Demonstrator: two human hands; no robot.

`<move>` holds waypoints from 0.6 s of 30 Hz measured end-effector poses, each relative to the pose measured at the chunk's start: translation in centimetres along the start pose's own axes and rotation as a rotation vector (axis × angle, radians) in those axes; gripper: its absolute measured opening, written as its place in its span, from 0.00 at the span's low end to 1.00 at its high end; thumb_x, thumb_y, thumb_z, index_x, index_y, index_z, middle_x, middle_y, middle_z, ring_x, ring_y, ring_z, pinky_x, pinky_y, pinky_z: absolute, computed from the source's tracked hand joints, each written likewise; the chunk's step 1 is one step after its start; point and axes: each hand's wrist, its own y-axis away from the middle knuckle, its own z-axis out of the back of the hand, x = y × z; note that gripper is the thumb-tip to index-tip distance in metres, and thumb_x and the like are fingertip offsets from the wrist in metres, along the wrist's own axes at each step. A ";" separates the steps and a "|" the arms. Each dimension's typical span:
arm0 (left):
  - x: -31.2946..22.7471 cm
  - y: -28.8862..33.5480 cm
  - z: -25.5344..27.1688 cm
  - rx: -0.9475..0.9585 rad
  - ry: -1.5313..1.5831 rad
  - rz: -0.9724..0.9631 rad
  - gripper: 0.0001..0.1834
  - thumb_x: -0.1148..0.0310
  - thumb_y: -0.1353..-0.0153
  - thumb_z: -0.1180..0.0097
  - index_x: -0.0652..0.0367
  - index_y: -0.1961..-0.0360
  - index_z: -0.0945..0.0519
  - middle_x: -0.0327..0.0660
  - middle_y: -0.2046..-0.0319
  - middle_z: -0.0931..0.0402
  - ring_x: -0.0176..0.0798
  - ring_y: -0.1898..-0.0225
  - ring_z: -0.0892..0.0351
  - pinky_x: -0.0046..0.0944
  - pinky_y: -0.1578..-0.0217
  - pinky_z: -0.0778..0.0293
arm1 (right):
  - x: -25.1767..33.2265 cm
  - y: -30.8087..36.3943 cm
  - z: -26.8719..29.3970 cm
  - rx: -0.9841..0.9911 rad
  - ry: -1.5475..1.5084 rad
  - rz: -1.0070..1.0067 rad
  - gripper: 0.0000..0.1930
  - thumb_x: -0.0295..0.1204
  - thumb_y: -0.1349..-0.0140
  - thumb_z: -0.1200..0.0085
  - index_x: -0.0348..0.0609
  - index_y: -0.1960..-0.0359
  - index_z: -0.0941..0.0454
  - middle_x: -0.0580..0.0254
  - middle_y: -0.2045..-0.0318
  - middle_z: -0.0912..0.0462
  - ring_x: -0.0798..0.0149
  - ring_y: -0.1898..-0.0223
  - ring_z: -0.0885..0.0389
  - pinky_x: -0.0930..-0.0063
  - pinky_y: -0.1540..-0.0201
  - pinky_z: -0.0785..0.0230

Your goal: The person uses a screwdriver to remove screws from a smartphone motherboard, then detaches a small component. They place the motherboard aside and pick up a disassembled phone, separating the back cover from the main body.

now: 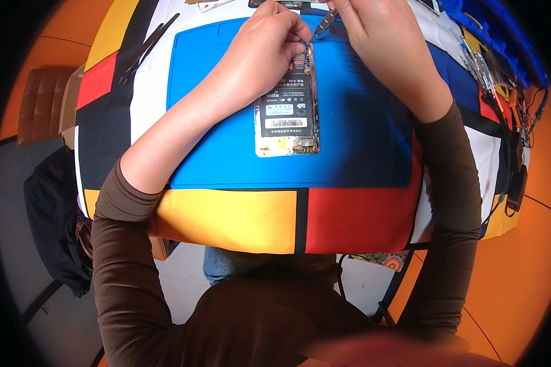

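Blue mat (364,162): I see bare passage lower right, from the near edge. Left hand (269,37) and forearm (180,119) bar the opened phone's (286,116) upper left (right hand (373,30), slim tool (327,22): upper right).

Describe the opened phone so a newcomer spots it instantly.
On the colour-block tablecloth lies a blue mat. On that mat, partly hidden by the left hand, is the opened phone, set apart by its exposed black battery with white print.

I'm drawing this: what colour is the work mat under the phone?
Bright blue; the work mat shows best in the head view.
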 end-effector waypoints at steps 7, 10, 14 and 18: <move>0.1 0.0 -0.1 0.008 0.020 0.007 0.06 0.87 0.39 0.43 0.68 0.63 0.25 0.49 0.62 0.29 0.42 0.61 0.25 0.37 0.56 0.25 | -1.1 -0.5 -0.8 -0.131 -0.101 0.270 0.06 0.22 0.32 0.52 0.33 0.58 0.23 0.44 0.68 0.20 0.43 0.62 0.19 0.56 0.57 0.27; 0.1 0.0 0.0 0.006 0.026 0.011 0.06 0.87 0.39 0.43 0.68 0.63 0.24 0.48 0.62 0.29 0.42 0.62 0.25 0.37 0.57 0.25 | -0.6 -0.1 0.1 -0.062 -0.092 0.212 0.06 0.22 0.31 0.52 0.34 0.58 0.24 0.43 0.66 0.19 0.43 0.62 0.20 0.57 0.57 0.27; 0.0 -0.1 0.1 0.007 0.004 0.015 0.06 0.87 0.39 0.43 0.68 0.63 0.24 0.48 0.62 0.29 0.42 0.62 0.25 0.36 0.57 0.25 | -0.4 -0.3 0.1 0.033 -0.107 0.081 0.06 0.22 0.31 0.53 0.34 0.57 0.25 0.42 0.64 0.20 0.42 0.62 0.20 0.56 0.57 0.27; 0.0 -0.1 0.1 0.016 0.016 0.030 0.06 0.87 0.39 0.43 0.68 0.63 0.24 0.48 0.62 0.29 0.42 0.62 0.25 0.36 0.57 0.25 | -0.8 -0.6 -0.8 -0.027 -0.209 0.137 0.08 0.22 0.30 0.54 0.34 0.53 0.26 0.41 0.64 0.20 0.41 0.62 0.20 0.56 0.57 0.27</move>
